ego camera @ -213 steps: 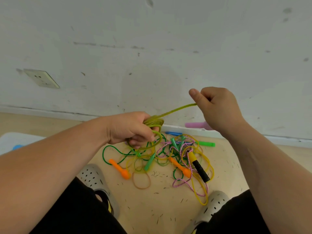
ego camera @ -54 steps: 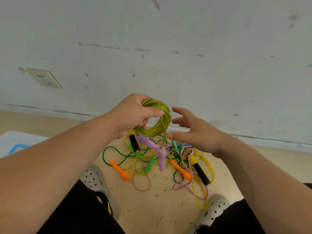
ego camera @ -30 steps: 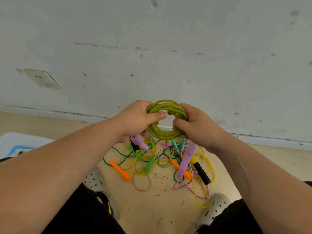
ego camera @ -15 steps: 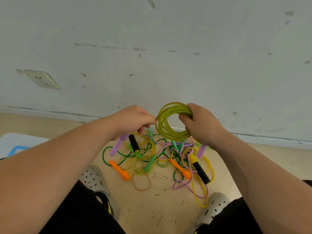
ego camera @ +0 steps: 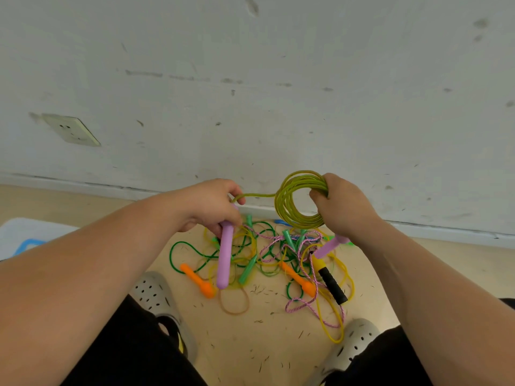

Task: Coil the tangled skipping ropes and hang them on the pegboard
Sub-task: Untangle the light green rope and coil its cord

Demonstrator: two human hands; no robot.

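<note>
Head view: our right hand (ego camera: 344,207) grips the coil (ego camera: 299,200) at its 3 o'clock edge, fingers curled through the loops, in front of the wall (ego camera: 278,107). A strand leaves the coil's 9 o'clock side for our left hand (ego camera: 214,207), which is closed round it and a purple handle (ego camera: 225,257) pointing toward 6 o'clock. A second handle (ego camera: 330,246) juts below the right hand. At the coil's 6 o'clock, the tangle (ego camera: 267,252) lies on the floor (ego camera: 278,344).
</note>
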